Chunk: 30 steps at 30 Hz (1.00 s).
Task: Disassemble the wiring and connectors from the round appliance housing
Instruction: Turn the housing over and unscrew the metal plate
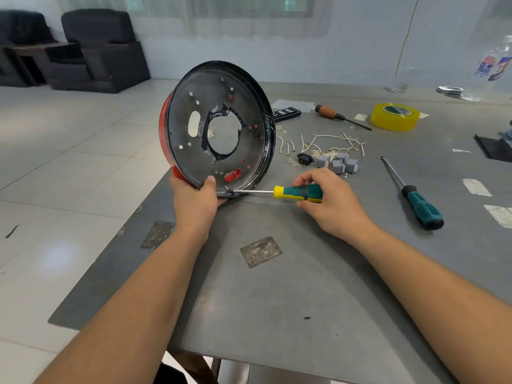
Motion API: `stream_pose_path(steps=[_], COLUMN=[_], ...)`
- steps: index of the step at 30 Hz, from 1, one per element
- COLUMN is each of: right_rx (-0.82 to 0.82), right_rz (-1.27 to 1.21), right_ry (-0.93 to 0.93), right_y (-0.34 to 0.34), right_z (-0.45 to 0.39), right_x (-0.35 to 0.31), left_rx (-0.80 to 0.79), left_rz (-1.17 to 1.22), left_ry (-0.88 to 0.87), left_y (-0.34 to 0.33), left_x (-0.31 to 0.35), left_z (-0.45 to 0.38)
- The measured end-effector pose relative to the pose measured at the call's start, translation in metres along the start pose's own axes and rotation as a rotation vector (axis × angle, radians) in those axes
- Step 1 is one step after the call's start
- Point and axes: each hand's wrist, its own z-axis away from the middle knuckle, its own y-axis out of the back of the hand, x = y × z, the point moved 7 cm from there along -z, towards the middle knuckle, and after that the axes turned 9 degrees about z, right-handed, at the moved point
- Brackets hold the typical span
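The round appliance housing (194, 112), black inside with a red outer shell, stands on its edge at the table's left side, its open face toward me. My left hand (195, 199) grips its lower rim, thumb over the inner lip. My right hand (329, 202) holds a green-and-yellow screwdriver (297, 192) lying level, its tip at the bottom inner rim of the housing. Loose white wires (321, 144) and grey connectors (338, 163) lie on the table behind my right hand, with a black socket (304, 159).
On the grey table (277, 286) lie a larger green-handled screwdriver (415, 198) at right, a wooden-handled tool (338, 116), a yellow tape roll (394, 117) and a black bit case (286, 112). A plastic bottle (496, 65) stands far right. Dark armchairs (97, 48) stand behind.
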Motion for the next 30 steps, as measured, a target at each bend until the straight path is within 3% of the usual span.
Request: stream_pose_path(steps=[12, 19, 30], right_rx=[0.02, -0.24, -0.32], right_rz=[-0.172, -0.299, -0.001], right_ry=[-0.123, -0.091, 0.01], right_y=[0.012, 0.0, -0.016], right_z=[-0.003, 0.003, 0.001], right_x=[0.023, 0.021, 0.012], left_rx=[0.022, 0.01, -0.001], left_rz=[0.123, 0.155, 0.135], left_ry=[0.036, 0.065, 0.093], left_y=[0.0, -0.002, -0.002], left_x=[0.002, 0.003, -0.001], left_z=[0.003, 0.003, 0.002])
